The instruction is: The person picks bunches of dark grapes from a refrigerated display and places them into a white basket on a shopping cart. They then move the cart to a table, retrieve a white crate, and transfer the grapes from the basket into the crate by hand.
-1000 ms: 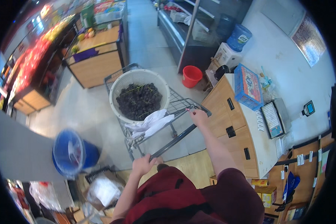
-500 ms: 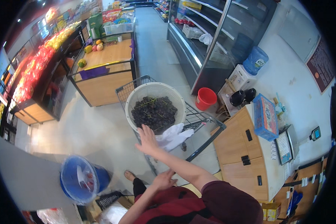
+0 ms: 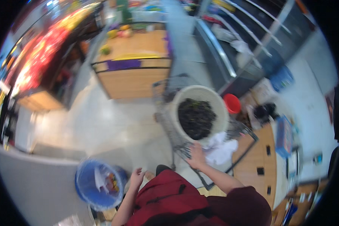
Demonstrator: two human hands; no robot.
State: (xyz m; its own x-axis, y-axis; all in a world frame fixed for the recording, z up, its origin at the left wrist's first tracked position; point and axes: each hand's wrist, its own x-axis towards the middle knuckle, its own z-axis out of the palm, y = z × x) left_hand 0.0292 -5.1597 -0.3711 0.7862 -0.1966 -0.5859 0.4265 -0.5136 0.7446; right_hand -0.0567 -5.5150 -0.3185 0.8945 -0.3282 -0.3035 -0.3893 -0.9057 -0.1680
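A round white plastic basket (image 3: 219,98) of dark grapes (image 3: 196,119) sits in a wire shopping cart (image 3: 168,126). My right hand (image 3: 197,157) is open, fingers spread at the basket's near rim; blur hides whether it touches. Just right of that hand, a crumpled white cloth or bag (image 3: 221,150) lies against the basket. My left hand (image 3: 136,177) is low beside my body, fingers loosely bent and apart, holding nothing. It is nearest a blue bin (image 3: 80,186) with a clear liner and some scraps inside.
A wooden display table (image 3: 139,81) with some fruit stands ahead. Red-wrapped fruit (image 3: 43,56) fills a rack on the left. On the right are a red bucket (image 3: 232,103), a wooden cabinet (image 3: 254,160), a blue crate (image 3: 284,136) and an open refrigerated case (image 3: 214,49).
My view has swung left, blurring the picture. My left hand has moved away from the cart's handle end toward the blue bin. My right hand stays by the basket's near rim.
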